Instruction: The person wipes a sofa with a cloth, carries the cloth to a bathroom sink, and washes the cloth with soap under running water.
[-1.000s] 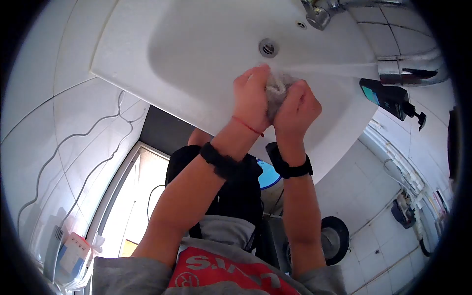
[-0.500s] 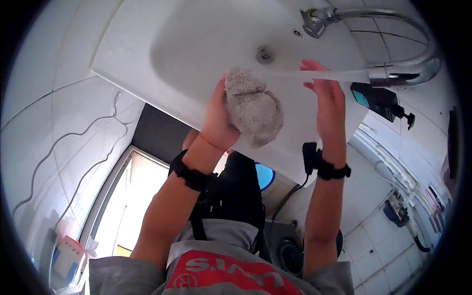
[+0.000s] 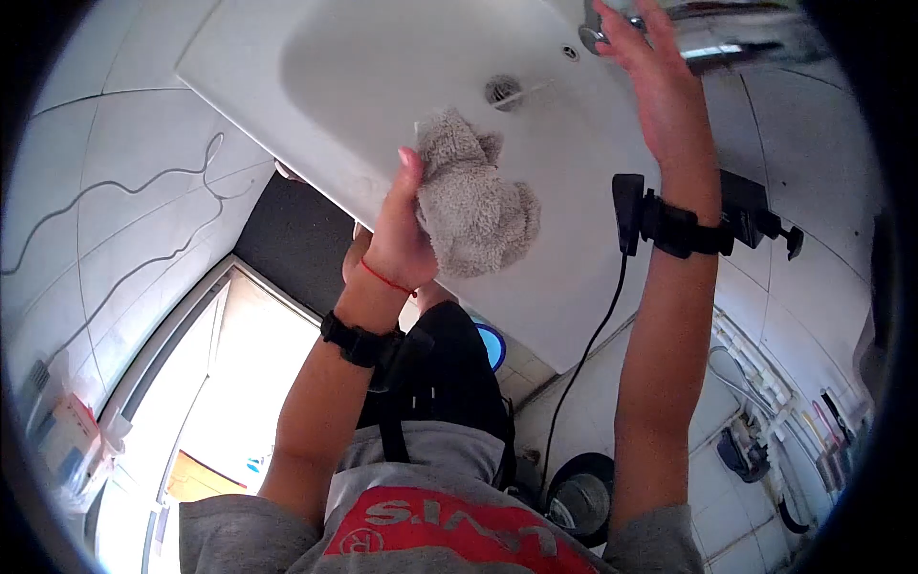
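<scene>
Towel (image 3: 483,215) marks the centre of the clock, with 12 at the top of the view. The largest thing around it is the white sink (image 3: 354,86), spreading beneath it and out past 12. The towel is held above the sink's near part, presumably so drips fall inside. Towards 2 comes the chrome faucet (image 3: 755,43), blurred.

The right hand (image 3: 665,96), also at 2, overlaps the faucet with its fingers (image 3: 626,46) spread apart and nothing in them; whether they touch it cannot be told. That long reach looks owed to the faucet's place at the far side, which leaves the other arm to carry the towel.

At 8, the left hand (image 3: 400,234) bears the towel, thumb up along its edge. The remaining fingers are hidden behind the fabric, so I cannot tell whether they close on it; the loose, bunched shape suggests support rather than a squeeze.

At 3, a dark pump bottle (image 3: 749,201) shows partly behind the right wrist, probably stood there for easy reach. Black wrist straps (image 3: 674,225) circle both wrists, and a dark cable (image 3: 623,273) hangs from the right one. Smaller again are the drain (image 3: 501,93) at 12, the overflow hole (image 3: 570,53) at 1 and, thinnest, a red string (image 3: 382,277) around the left wrist.
</scene>
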The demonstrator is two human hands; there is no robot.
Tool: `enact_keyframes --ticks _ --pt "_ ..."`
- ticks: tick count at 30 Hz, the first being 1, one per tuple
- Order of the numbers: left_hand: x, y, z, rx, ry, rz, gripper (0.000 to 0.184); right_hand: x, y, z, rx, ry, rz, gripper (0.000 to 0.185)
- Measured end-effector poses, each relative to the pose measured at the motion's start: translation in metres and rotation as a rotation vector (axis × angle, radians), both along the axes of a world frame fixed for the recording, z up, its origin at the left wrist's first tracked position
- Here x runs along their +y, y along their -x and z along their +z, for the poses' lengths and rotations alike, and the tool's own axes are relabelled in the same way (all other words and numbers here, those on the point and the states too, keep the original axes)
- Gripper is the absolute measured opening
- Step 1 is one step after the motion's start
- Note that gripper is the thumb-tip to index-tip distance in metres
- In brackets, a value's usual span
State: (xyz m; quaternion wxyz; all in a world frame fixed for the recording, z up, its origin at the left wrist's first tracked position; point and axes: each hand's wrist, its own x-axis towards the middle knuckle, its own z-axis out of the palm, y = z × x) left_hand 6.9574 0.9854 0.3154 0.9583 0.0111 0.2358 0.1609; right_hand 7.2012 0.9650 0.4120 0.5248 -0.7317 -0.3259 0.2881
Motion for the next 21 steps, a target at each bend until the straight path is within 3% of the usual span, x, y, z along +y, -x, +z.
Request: enact_keyframes --ticks 2,3,6,9,12,15,18,21 --pt "-0.015 -0.003 0.005 -0.038 0.030 -0.002 0.068 -0.015 0.004 0.017 -0.081 0.044 -0.060 0.036" --pt "-0.021 -0.005 0.007 -0.057 0.046 -0.003 0.065 -0.026 -0.026 -0.007 -0.114 -0.048 0.077 0.033" --pt "-0.033 -0.012 0.011 0.077 0.000 -0.116 0.058 -0.071 -0.001 -0.004 -0.016 -0.036 0.029 0.026" --pt "-0.047 -0.024 0.011 0.217 0.007 -0.096 0.045 -0.126 0.027 -0.008 0.123 0.069 -0.047 0.025" --pt "-0.061 -0.032 0.004 0.149 0.071 0.050 0.036 -0.174 0.057 -0.007 0.240 0.130 -0.118 0.022" --pt "-0.064 -0.039 -0.014 0.283 -0.487 -0.019 0.031 -0.219 0.083 -0.010 0.337 0.176 -0.171 0.019" --pt "-0.056 -0.050 -0.005 0.150 -0.172 0.068 0.032 -0.250 0.101 -0.008 0.399 0.184 -0.195 0.018" --pt "-0.045 -0.056 0.005 -0.097 -0.019 0.040 0.040 -0.267 0.110 0.001 0.399 0.176 -0.206 0.018"
